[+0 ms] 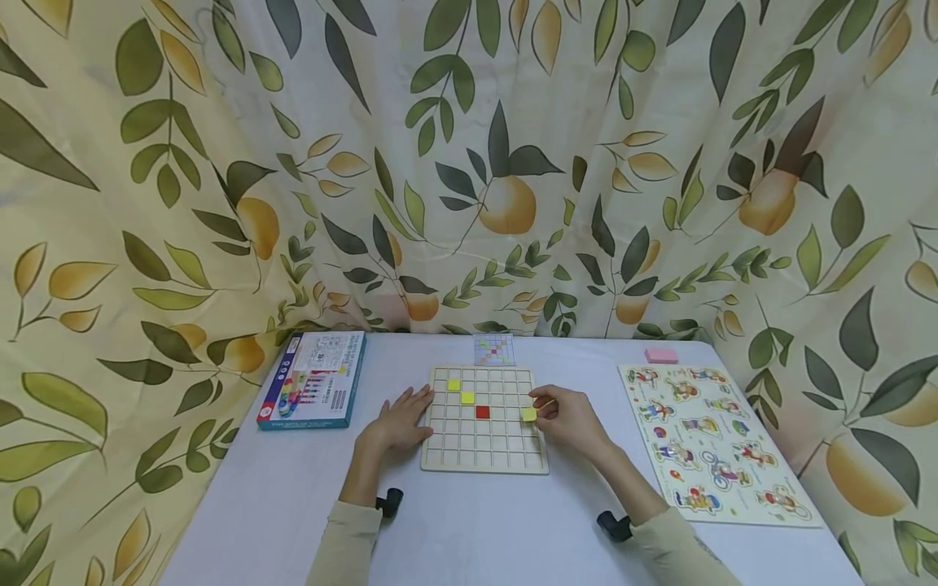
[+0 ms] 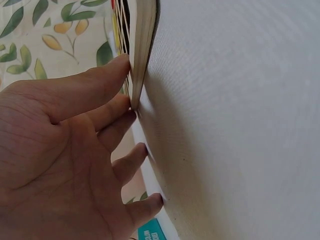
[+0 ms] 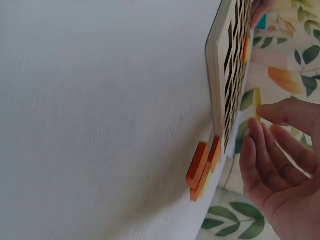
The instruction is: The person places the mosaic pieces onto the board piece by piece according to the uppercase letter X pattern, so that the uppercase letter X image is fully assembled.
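My right hand [image 1: 570, 417] pinches yellow tile [image 1: 529, 414] between thumb and fingertips, over right edge of wooden grid board [image 1: 484, 461] at table centre. Tile mostly hidden in right wrist view, only thin edge shows. My left hand [image 1: 398, 422] flat, fingers straight against board's left edge. Orange tiles [image 3: 202, 169], perhaps three, stacked beside board; count unclear. White cloth table [image 1: 469, 529], matte weave.

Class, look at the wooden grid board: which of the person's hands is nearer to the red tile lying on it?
The right. The right hand is over the board's right edge, pinching a yellow tile a few cells from the red tile; the left hand rests at the wooden grid board's left edge, slightly farther.
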### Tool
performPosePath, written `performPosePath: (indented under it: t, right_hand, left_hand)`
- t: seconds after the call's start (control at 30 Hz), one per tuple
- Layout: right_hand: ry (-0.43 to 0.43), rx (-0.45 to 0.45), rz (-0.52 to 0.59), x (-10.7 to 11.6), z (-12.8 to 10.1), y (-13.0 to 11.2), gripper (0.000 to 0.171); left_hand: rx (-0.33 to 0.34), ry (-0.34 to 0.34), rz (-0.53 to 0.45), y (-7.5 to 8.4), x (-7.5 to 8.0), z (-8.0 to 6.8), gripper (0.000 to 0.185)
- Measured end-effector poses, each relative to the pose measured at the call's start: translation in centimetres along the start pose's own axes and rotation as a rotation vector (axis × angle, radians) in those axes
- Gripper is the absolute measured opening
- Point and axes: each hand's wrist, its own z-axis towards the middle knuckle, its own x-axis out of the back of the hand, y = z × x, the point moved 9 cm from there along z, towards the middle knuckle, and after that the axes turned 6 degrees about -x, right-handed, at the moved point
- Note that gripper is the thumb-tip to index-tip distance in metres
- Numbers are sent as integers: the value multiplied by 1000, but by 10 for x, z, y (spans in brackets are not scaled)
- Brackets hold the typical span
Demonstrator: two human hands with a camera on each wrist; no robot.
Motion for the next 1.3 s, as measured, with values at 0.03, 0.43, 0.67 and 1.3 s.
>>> performPosePath:
  t: [0.03,0.43,0.67,1.3]
  right_hand:
    - [-3,10,-4,-3,1,-3,42]
    - [-65,35,31,-36,7,-18,44]
    - [-96,23,31,-48,9,-20,41]
    - [-119,34,-51,-56,6,-27,36]
  left_hand:
    - [1,0,-2,0,0,0,72]
    - [8,-10,12,-5,-3,3,74]
    - [3,-6,9,-2,-2,2,72]
    - [10,-11,-5,-12,-8,7,75]
